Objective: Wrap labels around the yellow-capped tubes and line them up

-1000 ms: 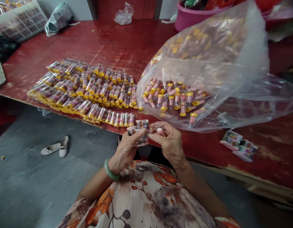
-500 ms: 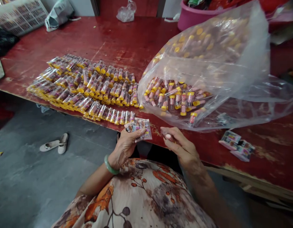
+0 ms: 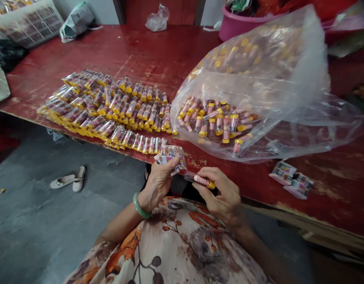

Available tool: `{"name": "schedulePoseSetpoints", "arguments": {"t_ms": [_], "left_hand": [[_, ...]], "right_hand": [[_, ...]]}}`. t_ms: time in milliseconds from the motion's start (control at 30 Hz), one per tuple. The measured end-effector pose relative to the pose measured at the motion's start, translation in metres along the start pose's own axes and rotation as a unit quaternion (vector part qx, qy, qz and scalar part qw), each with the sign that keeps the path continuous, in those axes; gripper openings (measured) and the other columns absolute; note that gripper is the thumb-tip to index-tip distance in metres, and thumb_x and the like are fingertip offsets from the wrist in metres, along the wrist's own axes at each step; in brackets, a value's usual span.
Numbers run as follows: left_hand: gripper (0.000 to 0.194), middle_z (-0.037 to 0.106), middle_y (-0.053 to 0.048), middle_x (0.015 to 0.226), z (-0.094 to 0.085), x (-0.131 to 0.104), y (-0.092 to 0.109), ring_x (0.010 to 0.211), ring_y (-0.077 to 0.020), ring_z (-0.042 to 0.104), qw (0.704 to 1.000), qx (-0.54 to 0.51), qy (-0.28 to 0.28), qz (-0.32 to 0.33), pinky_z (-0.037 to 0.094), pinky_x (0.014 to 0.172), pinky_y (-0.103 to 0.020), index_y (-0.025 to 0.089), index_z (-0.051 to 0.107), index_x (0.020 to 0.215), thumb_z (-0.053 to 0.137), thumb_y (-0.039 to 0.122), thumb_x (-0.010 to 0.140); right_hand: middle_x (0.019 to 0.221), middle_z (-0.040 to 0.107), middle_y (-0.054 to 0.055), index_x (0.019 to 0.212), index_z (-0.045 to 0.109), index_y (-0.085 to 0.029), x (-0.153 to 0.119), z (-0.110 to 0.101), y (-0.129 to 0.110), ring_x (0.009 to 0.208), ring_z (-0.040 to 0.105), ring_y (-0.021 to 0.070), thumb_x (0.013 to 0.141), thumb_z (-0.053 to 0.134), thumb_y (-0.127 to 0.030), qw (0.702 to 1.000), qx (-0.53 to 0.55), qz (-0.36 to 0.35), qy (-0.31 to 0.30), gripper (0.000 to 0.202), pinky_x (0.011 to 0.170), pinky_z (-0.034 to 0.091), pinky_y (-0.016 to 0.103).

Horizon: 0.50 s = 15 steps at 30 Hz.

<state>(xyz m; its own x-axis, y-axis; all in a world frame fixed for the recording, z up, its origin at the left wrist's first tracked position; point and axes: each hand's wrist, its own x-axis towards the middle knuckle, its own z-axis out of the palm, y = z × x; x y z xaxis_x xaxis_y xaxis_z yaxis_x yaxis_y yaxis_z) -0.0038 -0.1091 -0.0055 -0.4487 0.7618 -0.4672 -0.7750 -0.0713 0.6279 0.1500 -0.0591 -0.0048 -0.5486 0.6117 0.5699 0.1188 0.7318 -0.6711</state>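
My left hand [image 3: 160,175], with a green bangle at its wrist, is closed on several small printed labels [image 3: 173,154], the thumb lying on top. To its right, my right hand [image 3: 221,193] pinches a clear plastic tube [image 3: 201,180] with a yellow cap and a pink-and-white patterned piece inside. The tube lies tilted, its clear end pointing toward my left hand, just apart from the labels. Beyond my hands, similar tubes [image 3: 226,122] spill from the mouth of a large clear plastic bag [image 3: 259,85]. Stacked rows of labelled tubes [image 3: 119,110] lie to the left.
The red table [image 3: 158,51] has a worn front edge. More printed labels [image 3: 291,177] lie at the right. A pink tub [image 3: 241,23], a crumpled clear bag [image 3: 157,19] and a white basket [image 3: 31,25] stand along the back. White shoes [image 3: 72,179] lie on the floor.
My right hand has turned the tube lengthwise and brought it left, closer to the labels. The labels in my left hand have tilted slightly. The view has shifted a little.
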Motion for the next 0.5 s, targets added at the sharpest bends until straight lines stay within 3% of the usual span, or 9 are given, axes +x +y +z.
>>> {"name": "schedulePoseSetpoints", "arguments": {"t_ms": [233,400,500], "left_hand": [[0.033,0.071,-0.002,0.087,0.002,-0.005,-0.001,0.074,-0.0124,0.065,0.999,-0.032,-0.018,-0.024,0.051,0.086,-0.029,0.013,0.068,0.085,0.088,0.022,0.06],[0.033,0.071,-0.003,0.087,-0.003,-0.003,-0.005,0.075,-0.0129,0.066,0.998,-0.039,-0.026,-0.036,0.053,0.079,-0.028,0.013,0.068,0.088,0.087,0.024,0.063],[0.032,0.071,-0.001,0.085,-0.006,0.0,-0.005,0.072,-0.0124,0.065,0.998,-0.042,-0.024,-0.05,0.055,0.073,-0.027,0.015,0.068,0.088,0.086,0.024,0.063]], "right_hand": [[0.094,0.069,0.007,0.111,0.06,-0.023,-0.008,0.01,0.001,0.086,0.067,0.0214,0.081,0.066,-0.011,0.99,-0.108,-0.04,0.083,0.033,0.074,0.058,0.036],[0.097,0.072,0.007,0.11,0.063,-0.025,-0.013,0.011,0.002,0.089,0.07,0.0238,0.079,0.07,-0.011,0.958,-0.244,-0.147,0.03,0.034,0.065,0.055,0.032],[0.096,0.072,0.009,0.117,0.06,-0.023,-0.014,0.012,0.003,0.085,0.069,0.0223,0.081,0.069,-0.013,0.975,-0.192,-0.113,0.026,0.038,0.065,0.056,0.032]]}}
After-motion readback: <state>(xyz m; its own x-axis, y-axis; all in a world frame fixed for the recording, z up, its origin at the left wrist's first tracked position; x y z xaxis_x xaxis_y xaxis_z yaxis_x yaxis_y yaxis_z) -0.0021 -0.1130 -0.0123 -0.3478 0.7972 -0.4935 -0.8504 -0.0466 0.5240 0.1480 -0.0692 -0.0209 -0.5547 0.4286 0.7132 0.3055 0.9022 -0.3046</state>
